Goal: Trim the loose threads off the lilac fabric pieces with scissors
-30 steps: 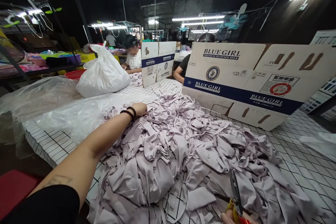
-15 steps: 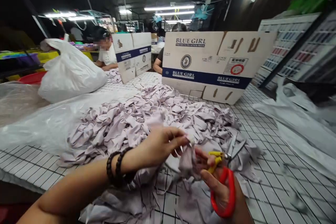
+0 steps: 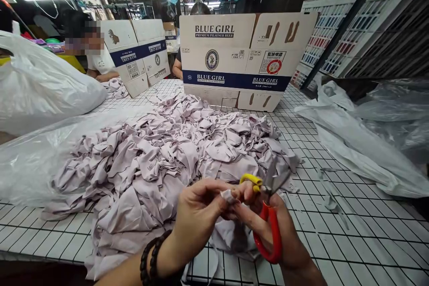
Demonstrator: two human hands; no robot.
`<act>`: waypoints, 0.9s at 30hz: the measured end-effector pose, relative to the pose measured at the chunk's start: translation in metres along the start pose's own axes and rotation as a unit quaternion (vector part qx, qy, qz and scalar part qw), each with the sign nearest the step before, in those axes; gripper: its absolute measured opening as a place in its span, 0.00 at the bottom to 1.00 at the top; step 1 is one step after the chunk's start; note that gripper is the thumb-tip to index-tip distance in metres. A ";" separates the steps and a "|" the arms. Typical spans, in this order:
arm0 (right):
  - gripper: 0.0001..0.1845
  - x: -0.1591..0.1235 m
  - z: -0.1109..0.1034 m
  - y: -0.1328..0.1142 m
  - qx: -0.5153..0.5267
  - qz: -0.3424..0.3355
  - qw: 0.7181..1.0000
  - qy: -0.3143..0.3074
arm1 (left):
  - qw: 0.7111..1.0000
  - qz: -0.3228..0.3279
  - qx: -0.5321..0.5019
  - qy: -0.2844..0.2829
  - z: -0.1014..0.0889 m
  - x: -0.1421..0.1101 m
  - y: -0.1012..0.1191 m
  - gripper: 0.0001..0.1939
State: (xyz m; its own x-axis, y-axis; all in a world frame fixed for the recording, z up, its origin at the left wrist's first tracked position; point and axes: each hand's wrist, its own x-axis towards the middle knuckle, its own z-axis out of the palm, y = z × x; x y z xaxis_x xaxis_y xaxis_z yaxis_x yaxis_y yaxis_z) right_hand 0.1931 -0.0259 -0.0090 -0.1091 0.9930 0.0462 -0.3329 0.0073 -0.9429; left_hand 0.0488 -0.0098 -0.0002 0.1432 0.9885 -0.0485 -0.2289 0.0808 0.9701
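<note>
My left hand (image 3: 197, 216), with dark bead bracelets at the wrist, pinches a small pale mauve fabric piece (image 3: 229, 196) between thumb and fingers. Against it, my right hand (image 3: 258, 219) has its fingertips at the same fabric. Hooked on that hand is a pair of scissors (image 3: 267, 191), one handle loop red, the other yellow. The blades point up and away, spread apart, clear of the held piece. More of the cloth hangs below my hands. Beyond lies a wide heap of similar fabric pieces (image 3: 174, 152); part of it is hidden by my hands.
The white table (image 3: 335, 241) has a black grid. Printed cardboard panels (image 3: 214, 62) stand at the back, with co-workers (image 3: 100, 56) behind. Plastic bags lie left (image 3: 43, 85) and right (image 3: 362, 143). Stacked white crates (image 3: 345, 31) rise at the right. Thin fabric scraps (image 3: 330, 196) lie right.
The view has swung right and down. My hands have come closer together, and the fabric between them is now gripped at a small bunched end. The scissors have turned more upright.
</note>
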 end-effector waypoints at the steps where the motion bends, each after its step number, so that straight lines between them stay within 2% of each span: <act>1: 0.15 0.000 0.004 -0.007 0.007 -0.006 1.000 -0.011 | 0.999 0.041 0.013 0.011 -0.001 -0.006 0.006 0.13; 3: 0.14 -0.001 0.008 -0.016 -0.008 -0.025 0.999 -0.023 | 0.992 0.110 0.039 0.037 -0.004 -0.015 0.012 0.07; 4: 0.13 0.000 0.009 -0.017 -0.030 -0.036 0.999 -0.013 | 0.990 0.124 0.047 0.051 -0.006 -0.017 0.011 0.06; 6: 0.13 0.002 0.007 -0.013 -0.088 -0.052 0.994 0.032 | 0.992 0.092 0.038 0.073 -0.010 -0.016 0.001 0.07; 9: 0.15 0.003 0.002 0.004 -0.165 -0.020 0.982 0.094 | 0.995 -0.021 -0.031 0.094 -0.017 -0.008 -0.024 0.14; 11: 0.17 0.000 -0.001 0.017 -0.174 0.028 0.981 0.078 | 0.983 -0.089 -0.114 0.112 -0.022 -0.008 -0.040 0.19; 13: 0.17 -0.009 0.000 0.029 -0.151 0.078 0.984 0.048 | 0.955 -0.169 -0.201 0.139 -0.028 -0.015 -0.053 0.22; 15: 0.17 -0.021 0.004 0.039 -0.131 0.121 0.983 0.030 | 0.913 -0.270 -0.265 0.149 -0.035 -0.026 -0.059 0.18; 17: 0.18 -0.034 0.012 0.050 -0.122 0.156 0.980 0.030 | 0.869 -0.370 -0.309 0.111 -0.041 -0.038 -0.062 0.15; 19: 0.18 -0.044 0.022 0.062 -0.119 0.176 0.977 0.033 | 0.849 -0.412 -0.326 0.057 -0.047 -0.045 -0.062 0.18; 21: 0.18 -0.052 0.030 0.073 -0.116 0.181 0.976 0.028 | 0.869 -0.401 -0.288 0.014 -0.051 -0.045 -0.063 0.20; 24: 0.16 -0.058 0.037 0.081 -0.125 0.188 0.974 0.008 | 0.925 -0.347 -0.150 -0.028 -0.054 -0.035 -0.063 0.23; 27: 0.16 -0.059 0.031 0.079 -0.156 0.192 0.968 0.032 | 0.955 -0.291 -0.045 -0.036 -0.057 -0.023 -0.059 0.26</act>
State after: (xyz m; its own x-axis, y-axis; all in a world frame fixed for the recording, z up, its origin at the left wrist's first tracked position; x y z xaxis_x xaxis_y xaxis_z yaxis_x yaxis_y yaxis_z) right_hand 0.1447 -0.0872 -0.0756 -0.1064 0.9350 -0.3384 0.0199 -0.3383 -0.9408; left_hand 0.0041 -0.0303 -0.0696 0.3373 0.7613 -0.5537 -0.1721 0.6281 0.7589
